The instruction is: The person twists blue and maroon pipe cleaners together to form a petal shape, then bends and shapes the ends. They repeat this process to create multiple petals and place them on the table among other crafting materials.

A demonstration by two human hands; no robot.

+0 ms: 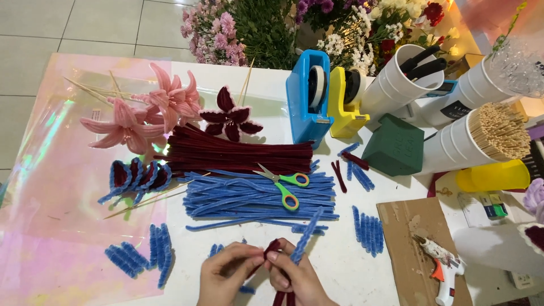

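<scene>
Hands are meeting low at the near edge of the white table. The left hand is pinching its thumb and first finger shut on the dark red fuzzy stick, right at its bent top. The right hand is curling closed too, and it is touching the same red stick and holding a blue fuzzy stick that is poking up and away from the fingers. More of the red stick is hanging down between the two hands.

Just past the fingertips, a big pile of blue fuzzy sticks is lying flat, and green and orange scissors are resting on top of it. Farther out, a pile of dark red fuzzy sticks is lying. Short blue bent pieces are sitting to the left of the left hand, and more to the right of the right hand. A glue gun is lying on brown cardboard, off to the right. Pink fuzzy flowers are lying far out to the left.
</scene>
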